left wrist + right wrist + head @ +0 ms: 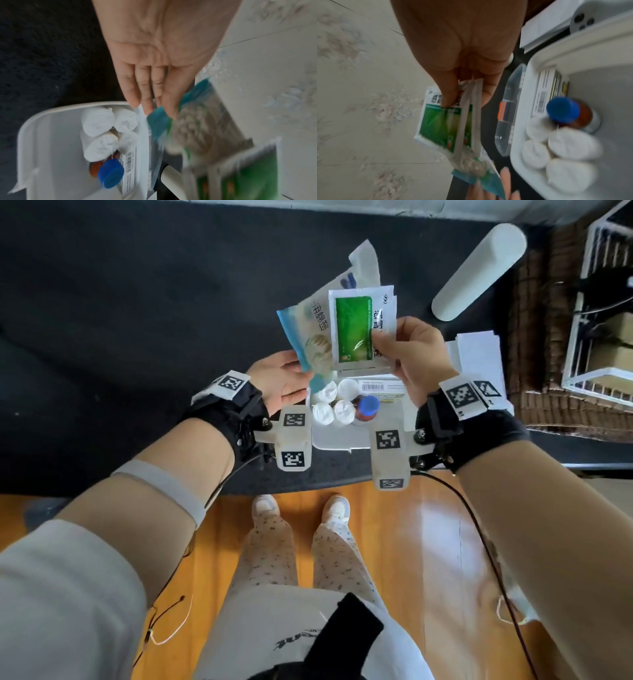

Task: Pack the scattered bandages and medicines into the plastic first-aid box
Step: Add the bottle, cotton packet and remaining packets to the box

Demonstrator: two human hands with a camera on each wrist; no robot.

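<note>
Right hand (419, 361), frame centre: thumb and fingers pinch green sachets (354, 328) marked "999" together with a blue cotton-swab pouch (310, 337). Left hand (282, 381), fingers straight, steadies the pouch's edge. First-aid box (337, 436) below holds bandage rolls (334, 405), a blue-capped bottle (368, 407), a barcoded carton (380, 386). Step judged: packing flat packets; next, lower them in.

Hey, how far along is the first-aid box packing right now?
Done: four white bandage rolls, a blue-capped bottle and a barcoded medicine box sit inside the first-aid box. In hand: the right hand pinches green medicine sachets together with a cotton swab packet, which the open left hand steadies from the side. Left: putting that bundle in the box.
</note>
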